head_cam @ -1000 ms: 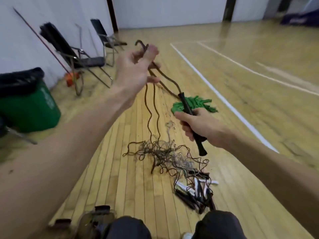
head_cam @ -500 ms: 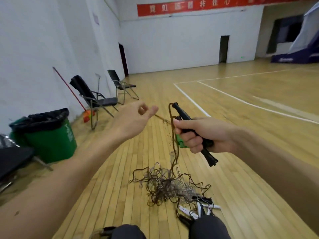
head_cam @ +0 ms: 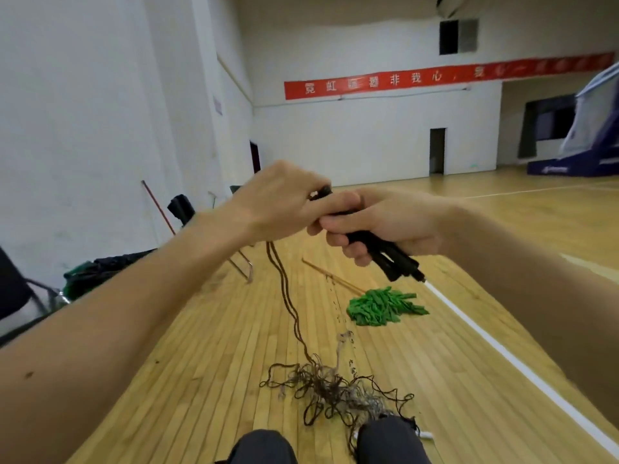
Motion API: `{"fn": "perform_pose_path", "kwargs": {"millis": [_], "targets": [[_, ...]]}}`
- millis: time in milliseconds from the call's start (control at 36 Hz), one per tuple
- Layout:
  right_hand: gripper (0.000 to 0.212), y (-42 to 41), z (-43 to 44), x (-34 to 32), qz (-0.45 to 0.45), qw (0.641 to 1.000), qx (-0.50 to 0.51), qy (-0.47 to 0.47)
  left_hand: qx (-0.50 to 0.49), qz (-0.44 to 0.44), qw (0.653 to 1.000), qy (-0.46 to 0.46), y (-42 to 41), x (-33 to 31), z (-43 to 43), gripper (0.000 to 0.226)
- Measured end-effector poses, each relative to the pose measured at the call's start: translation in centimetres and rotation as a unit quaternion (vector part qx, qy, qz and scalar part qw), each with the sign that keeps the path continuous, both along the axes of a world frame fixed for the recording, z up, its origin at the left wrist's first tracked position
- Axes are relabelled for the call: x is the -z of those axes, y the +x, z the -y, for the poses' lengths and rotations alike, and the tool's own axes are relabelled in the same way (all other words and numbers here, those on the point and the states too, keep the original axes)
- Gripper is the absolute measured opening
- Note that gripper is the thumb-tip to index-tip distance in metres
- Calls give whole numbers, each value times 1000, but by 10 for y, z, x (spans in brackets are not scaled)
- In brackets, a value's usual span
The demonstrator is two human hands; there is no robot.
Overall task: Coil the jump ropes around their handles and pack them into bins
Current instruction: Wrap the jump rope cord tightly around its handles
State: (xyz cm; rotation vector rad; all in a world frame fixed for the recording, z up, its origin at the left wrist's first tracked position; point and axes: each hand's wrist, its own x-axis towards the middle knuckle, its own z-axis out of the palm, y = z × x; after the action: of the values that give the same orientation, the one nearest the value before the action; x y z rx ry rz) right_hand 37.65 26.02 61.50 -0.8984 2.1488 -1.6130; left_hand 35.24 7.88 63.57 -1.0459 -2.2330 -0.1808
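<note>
At mid-frame the right hand (head_cam: 385, 226) clamps the paired black handles (head_cam: 398, 262), and the left hand (head_cam: 278, 199) curls round the brown rope (head_cam: 287, 296) at their upper tip. The rest trails down to the tangle (head_cam: 335, 390) at lower centre. I'd lay each turn snug beside the last and draw slack gently, so knots don't snag.

An indoor sports hall: strip-wood floor (head_cam: 207, 356) with white court line (head_cam: 502, 360), tall white walls, red banner (head_cam: 435, 77), padded hoop base (head_cam: 569, 162).
</note>
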Motion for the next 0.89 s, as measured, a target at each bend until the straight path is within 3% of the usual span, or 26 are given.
{"fn": "perform_pose_path", "kwargs": {"millis": [83,139,222,389,472,556,778,889], "targets": [[22,15,3,-12,-48,999,22,0,-17,-193,971,-136,18,-41,-2,82],[26,23,3,-19,-67,997,38,-22,-3,-273,950,-152,28,-63,-2,81],[24,25,2,-21,-76,995,43,-57,17,-318,941,-119,36,-75,-6,66],[33,15,-3,22,-64,993,59,75,0,-136,990,22,22,-32,12,59],[32,8,-4,52,-19,996,57,67,-2,-10,995,97,7,8,21,46],[27,-1,0,80,24,998,45,44,15,111,986,125,-3,56,19,34],[27,-17,-4,116,73,993,46,75,31,247,958,144,-28,113,23,35],[27,-30,-2,113,58,996,40,61,93,356,904,216,-34,117,29,36]]}}
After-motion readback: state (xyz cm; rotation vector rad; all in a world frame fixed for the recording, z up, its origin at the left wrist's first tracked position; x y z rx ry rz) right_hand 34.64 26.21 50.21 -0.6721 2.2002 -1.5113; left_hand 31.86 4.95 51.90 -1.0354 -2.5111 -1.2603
